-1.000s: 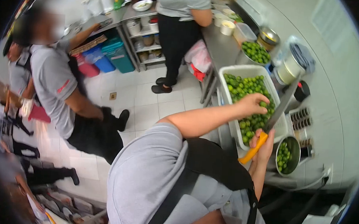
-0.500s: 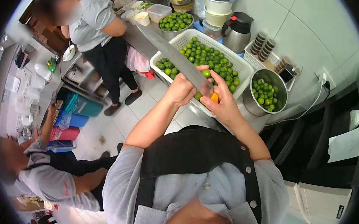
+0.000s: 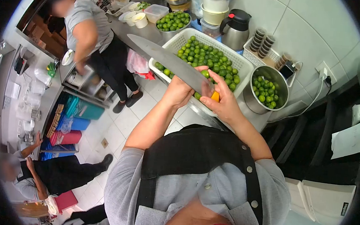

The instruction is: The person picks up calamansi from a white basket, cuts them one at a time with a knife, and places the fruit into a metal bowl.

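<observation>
In the head view, a large knife (image 3: 162, 58) slants across in front of my hands, with its tip toward the upper left. My right hand (image 3: 226, 103) is closed around the heel end of the knife, where a bit of its yellow handle shows. Behind the blade, my left hand (image 3: 177, 92) is closed, its fingertips at a small green lime (image 3: 205, 73) that my right index finger also reaches. The blade hides part of the left fingers. Under both hands stands a white perforated basket (image 3: 242, 63) full of whole limes.
A steel pot (image 3: 253, 101) of limes stands right of the basket, and a metal bowl (image 3: 181, 31) of limes stands beyond it. Behind are a thermos jug (image 3: 237, 31) and stacked tubs (image 3: 214, 16). Two co-workers are at the left, one by a drawer (image 3: 83, 82).
The knife tip has swung down and left a little, while my hands stay nearly in place. The upper co-worker now reaches toward the drawer. The lower co-worker has shifted left.
</observation>
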`<state>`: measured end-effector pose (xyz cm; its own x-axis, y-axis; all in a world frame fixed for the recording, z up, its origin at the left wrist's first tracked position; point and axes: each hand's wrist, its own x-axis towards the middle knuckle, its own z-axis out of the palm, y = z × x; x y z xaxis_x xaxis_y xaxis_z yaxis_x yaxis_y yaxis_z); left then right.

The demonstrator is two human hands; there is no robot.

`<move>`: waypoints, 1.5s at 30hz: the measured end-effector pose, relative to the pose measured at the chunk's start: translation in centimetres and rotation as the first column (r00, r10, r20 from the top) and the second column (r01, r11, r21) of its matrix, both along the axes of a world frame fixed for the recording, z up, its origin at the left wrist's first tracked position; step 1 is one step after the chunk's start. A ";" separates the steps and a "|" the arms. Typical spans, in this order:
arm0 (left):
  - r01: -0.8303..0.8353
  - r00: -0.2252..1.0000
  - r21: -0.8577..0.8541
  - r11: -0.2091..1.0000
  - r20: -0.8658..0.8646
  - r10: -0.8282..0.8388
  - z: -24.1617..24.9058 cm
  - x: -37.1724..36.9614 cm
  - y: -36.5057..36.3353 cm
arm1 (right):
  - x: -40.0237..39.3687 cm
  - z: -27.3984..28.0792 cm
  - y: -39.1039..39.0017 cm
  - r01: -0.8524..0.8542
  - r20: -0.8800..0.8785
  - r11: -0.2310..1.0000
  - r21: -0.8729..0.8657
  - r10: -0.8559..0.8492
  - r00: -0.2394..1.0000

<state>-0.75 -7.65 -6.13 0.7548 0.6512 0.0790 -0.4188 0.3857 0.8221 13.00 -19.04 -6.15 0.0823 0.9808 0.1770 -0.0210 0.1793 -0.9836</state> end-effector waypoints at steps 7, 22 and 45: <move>0.013 1.000 0.024 1.000 -0.015 -0.012 0.8 0.0 -0.8 | 0.6 -0.5 -0.7 0.006 -0.043 1.000 0.024 -0.005 0.999; 0.145 0.978 0.402 0.904 -0.197 -0.069 0.9 4.2 0.1 | 3.0 -0.5 -4.3 0.331 -0.158 0.943 -0.043 -0.333 0.929; 0.215 0.971 0.090 0.973 -0.131 -0.202 -0.5 4.7 7.3 | 5.2 0.3 -5.7 0.456 -0.240 0.890 0.012 -0.440 0.865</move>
<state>3.92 -0.31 -6.62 0.8811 0.4715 0.0378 -0.2341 0.3653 0.9009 18.18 -24.71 -5.83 0.5554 0.8154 0.1636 -0.1410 0.2862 -0.9477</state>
